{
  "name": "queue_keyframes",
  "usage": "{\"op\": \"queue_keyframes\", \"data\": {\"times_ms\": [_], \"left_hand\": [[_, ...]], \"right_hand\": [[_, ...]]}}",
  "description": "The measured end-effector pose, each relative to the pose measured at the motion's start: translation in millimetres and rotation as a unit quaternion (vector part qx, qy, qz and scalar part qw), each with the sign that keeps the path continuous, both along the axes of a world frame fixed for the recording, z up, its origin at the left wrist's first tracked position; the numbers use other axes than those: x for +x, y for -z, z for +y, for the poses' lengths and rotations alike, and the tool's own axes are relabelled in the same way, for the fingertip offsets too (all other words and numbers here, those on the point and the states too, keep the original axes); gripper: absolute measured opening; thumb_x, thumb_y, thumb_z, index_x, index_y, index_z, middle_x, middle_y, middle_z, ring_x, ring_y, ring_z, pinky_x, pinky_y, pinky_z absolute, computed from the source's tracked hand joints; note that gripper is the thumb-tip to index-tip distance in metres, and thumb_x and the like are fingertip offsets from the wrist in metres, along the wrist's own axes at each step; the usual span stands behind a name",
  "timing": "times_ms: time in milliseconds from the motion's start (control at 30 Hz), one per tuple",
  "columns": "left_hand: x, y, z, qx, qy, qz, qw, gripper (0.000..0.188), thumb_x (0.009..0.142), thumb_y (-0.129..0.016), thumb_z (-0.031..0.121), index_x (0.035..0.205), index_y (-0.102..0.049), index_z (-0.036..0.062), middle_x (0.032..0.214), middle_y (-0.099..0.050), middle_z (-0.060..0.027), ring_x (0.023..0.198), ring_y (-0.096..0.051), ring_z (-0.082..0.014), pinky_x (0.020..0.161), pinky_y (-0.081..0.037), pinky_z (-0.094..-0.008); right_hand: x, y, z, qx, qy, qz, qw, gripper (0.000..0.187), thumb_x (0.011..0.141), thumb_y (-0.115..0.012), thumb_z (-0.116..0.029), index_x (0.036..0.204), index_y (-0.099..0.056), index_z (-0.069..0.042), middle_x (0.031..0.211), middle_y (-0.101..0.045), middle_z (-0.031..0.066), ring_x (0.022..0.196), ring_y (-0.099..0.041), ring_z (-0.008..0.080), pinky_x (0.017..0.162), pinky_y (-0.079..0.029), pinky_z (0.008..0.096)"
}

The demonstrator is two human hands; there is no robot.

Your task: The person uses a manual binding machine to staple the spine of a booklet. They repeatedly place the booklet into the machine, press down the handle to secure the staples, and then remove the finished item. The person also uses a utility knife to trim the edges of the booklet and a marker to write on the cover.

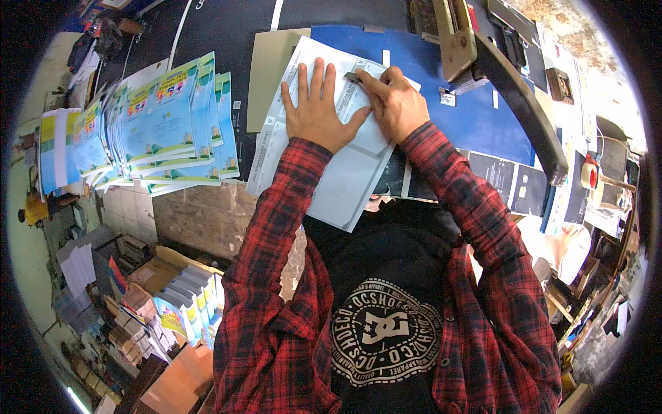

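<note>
A white printed sheet [345, 183], ruled with grey lines, lies tilted on the worktable and hangs over its near edge. More paper seems to lie under it, but I cannot tell how much. My left hand [321, 107] rests flat on the sheet, fingers spread, holding nothing. Close by on the right, my right hand [396, 103] is closed around a small dark flat strip [354, 77], pressed to the sheet near its upper right edge. The strip's far part is hidden by the fingers.
A fanned stack of blue-green printed covers [162, 117] lies at left. A blue board [496, 117] is under the work, with a beige and black lever arm [524, 103] reaching over it. Tape [589, 172] sits far right. Bundled booklets [189, 303] stand low at left.
</note>
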State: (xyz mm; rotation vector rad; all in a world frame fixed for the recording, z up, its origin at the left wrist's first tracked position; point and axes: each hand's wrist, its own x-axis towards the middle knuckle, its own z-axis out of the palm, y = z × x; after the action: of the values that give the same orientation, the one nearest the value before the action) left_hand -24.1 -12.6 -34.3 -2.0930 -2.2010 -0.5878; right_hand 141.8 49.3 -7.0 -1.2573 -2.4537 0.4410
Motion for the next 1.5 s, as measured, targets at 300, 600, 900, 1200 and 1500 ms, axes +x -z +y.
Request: {"op": "queue_keyframes", "data": {"times_ms": [300,600,900,1200,1500], "left_hand": [[-2,1,0,-0.011,-0.003,0.009,1.000,0.099,0.077,-0.062,0.067,0.150,-0.036,0.0050,0.159,-0.027,-0.0141,0.150,-0.015,-0.0350,0.117,-0.006,-0.0624],[0,-3,-3,-0.002,-0.011,0.004,1.000,0.099,0.079,-0.062,0.066,0.151,-0.032,0.0057,0.161,-0.025,-0.0096,0.150,-0.017,-0.0324,0.115,-0.012,-0.0636],[2,-5,-2,-0.014,-0.016,0.011,1.000,0.102,0.079,-0.055,0.074,0.151,-0.033,0.0051,0.161,-0.025,-0.0114,0.150,-0.016,-0.0332,0.115,-0.011,-0.0646],[0,-1,0,-0.004,-0.021,0.040,0.999,0.102,0.081,-0.051,0.077,0.151,-0.034,0.0047,0.160,-0.027,-0.0123,0.150,-0.018,-0.0333,0.116,-0.010,-0.0624],[0,1,-2,0.004,-0.025,0.032,0.999,0.102,0.080,-0.052,0.078,0.150,-0.035,0.0059,0.161,-0.026,-0.0114,0.150,-0.018,-0.0327,0.116,-0.010,-0.0635]], "right_hand": [[-3,10,0,0.024,0.040,0.072,0.996,0.041,0.092,-0.059,-0.021,0.132,-0.060,-0.026,0.100,-0.059,0.0144,0.083,-0.066,0.0350,0.070,-0.056,0.0466],[-9,5,-11,0.056,0.066,0.107,0.990,0.038,0.091,-0.061,-0.018,0.129,-0.063,-0.024,0.104,-0.059,0.0138,0.080,-0.067,0.0350,0.068,-0.057,0.0454],[6,-52,12,0.224,0.089,0.208,0.948,0.043,0.087,-0.068,-0.007,0.129,-0.064,-0.020,0.094,-0.062,0.0153,0.076,-0.065,0.0324,0.065,-0.054,0.0392],[28,-50,28,-0.182,0.006,0.142,0.973,0.032,0.096,-0.059,-0.029,0.112,-0.062,-0.002,0.082,-0.070,0.0205,0.080,-0.071,0.0365,0.072,-0.056,0.0435],[-10,-20,30,0.000,-0.026,-0.058,0.998,0.034,0.098,-0.052,-0.043,0.107,-0.065,-0.012,0.081,-0.068,0.0234,0.078,-0.067,0.0450,0.069,-0.054,0.0537]]}}
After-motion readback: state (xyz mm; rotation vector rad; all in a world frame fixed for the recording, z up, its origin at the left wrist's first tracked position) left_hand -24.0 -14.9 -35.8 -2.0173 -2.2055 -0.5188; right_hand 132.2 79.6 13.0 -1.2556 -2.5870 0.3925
